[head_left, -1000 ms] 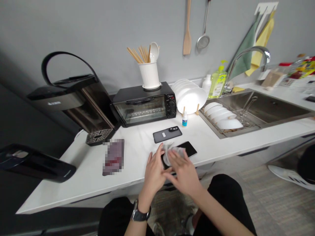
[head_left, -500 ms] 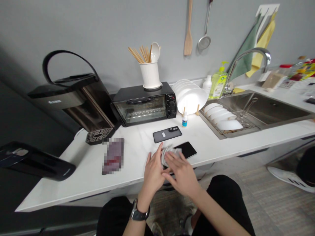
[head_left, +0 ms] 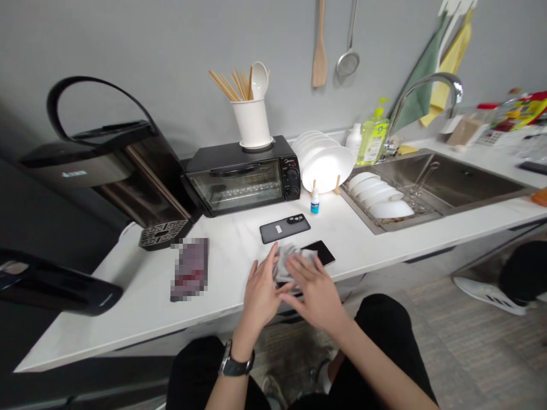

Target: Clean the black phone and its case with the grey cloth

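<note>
A black phone lies near the counter's front edge, its left part covered by a crumpled light grey cloth and my hands. My left hand is at the phone's left end, with its thumb and fingers around the edges. Over the cloth, my right hand presses with its fingers extended, holding it against the phone. Just behind lies a dark grey phone case with a small white label. A small white and blue bottle stands upright farther back.
A toaster oven stands behind, beside racked white plates. To the left are a black water dispenser, a blurred-out purplish item and a dark cylindrical object. The sink is on the right; another person's shoe shows below.
My right hand and the cloth have shifted slightly over the phone, and the cloth is more bunched. My left hand keeps its place at the phone's end. The whole view has shifted a little.
</note>
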`<action>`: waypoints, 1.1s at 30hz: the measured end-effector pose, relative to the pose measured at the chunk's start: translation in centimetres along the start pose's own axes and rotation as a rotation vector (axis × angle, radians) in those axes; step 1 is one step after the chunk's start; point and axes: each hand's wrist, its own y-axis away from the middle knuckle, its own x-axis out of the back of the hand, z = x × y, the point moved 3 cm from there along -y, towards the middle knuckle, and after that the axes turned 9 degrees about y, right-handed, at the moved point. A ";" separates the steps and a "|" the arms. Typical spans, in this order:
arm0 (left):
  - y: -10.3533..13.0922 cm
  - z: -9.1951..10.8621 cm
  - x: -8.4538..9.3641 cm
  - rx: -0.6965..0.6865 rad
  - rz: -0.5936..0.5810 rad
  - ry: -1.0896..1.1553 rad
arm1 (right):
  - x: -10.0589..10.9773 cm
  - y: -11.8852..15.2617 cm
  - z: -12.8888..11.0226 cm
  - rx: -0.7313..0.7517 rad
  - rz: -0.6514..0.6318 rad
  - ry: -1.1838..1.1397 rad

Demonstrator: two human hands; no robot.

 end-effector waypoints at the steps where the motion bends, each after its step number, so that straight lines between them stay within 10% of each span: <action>1: 0.0 -0.1 0.0 0.003 -0.005 -0.011 | -0.1 -0.1 -1.3 0.056 -0.025 -0.055; 9: 0.1 0.4 0.0 -0.002 0.022 0.010 | 1.0 -0.7 5.3 -0.153 0.016 0.126; 16: 0.2 -0.1 0.1 -0.039 0.000 -0.026 | -0.3 -0.2 -2.1 0.072 -0.050 -0.083; 23: 0.0 0.8 0.2 -0.005 -0.006 0.033 | 1.5 1.2 6.3 -0.161 0.019 0.105; 30: 0.1 0.0 0.0 -0.027 -0.026 -0.008 | -1.0 -0.4 -3.1 0.029 -0.006 -0.055; 33: 0.1 0.1 0.1 -0.023 -0.014 0.010 | 0.1 1.6 -1.5 0.054 -0.052 -0.069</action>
